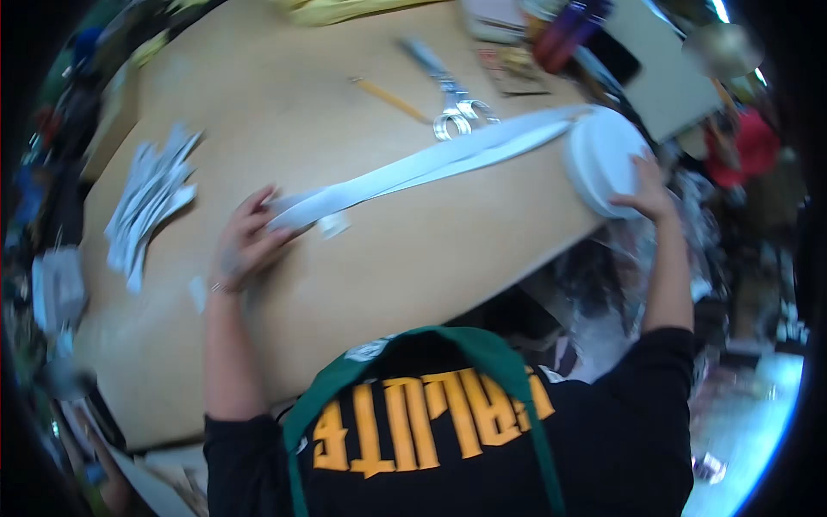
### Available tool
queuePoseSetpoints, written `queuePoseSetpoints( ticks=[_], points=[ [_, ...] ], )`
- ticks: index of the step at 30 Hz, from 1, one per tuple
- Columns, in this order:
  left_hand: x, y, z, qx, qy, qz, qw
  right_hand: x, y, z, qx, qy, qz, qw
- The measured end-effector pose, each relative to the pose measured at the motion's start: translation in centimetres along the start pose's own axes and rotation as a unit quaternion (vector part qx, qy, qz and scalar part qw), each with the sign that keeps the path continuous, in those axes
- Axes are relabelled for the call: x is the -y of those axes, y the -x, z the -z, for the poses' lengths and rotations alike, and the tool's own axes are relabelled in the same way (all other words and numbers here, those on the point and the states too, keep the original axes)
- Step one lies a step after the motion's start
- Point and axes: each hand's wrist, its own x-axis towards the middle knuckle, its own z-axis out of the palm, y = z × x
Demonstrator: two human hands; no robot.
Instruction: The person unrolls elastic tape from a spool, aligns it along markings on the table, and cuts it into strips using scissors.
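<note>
A long white strap [413, 168], doubled into two layers, runs across the table from a white roll [605, 159] on the right. My left hand [250, 234] is closed on the looped left end of the strap. My right hand [648, 191] grips the near right rim of the roll, its thumb and fingers spread round the edge. Beyond the strap lie silver scissors [448, 90] and a yellow pencil [392, 99]. A small white scrap [333, 224] sits just right of my left hand. To the left is a pile of cut white strips [151, 202].
The wooden table [388, 276] has its near edge by my body. At the back right are a phone [613, 59], a purple and red object [570, 34] and a small card [512, 69]. Clear plastic wrapping [603, 319] hangs below the right edge. Yellow material [345, 9] lies at the far edge.
</note>
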Motion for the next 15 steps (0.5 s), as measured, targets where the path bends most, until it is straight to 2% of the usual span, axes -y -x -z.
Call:
queuePoseSetpoints(
  ticks=[1,2,5,15],
  points=[
    [-0.2,-0.4,0.5,0.039,-0.066,-0.018,0.997,0.3,0.2,0.3,-0.001,-0.009,-0.008,1.000],
    [-0.7,-0.8,0.3,0.031,-0.116,-0.038,0.992,0.1,0.2,0.0,-0.015,-0.019,-0.006,1.000],
    [-1.5,-1.3,-0.3,0.035,0.055,0.118,0.991,0.4,0.5,0.4,-0.028,-0.018,-0.012,0.999],
    [-0.9,-0.6,0.1,0.018,0.034,0.103,0.994,2.5,0.2,0.9,-0.043,0.037,-0.061,0.997]
  ],
)
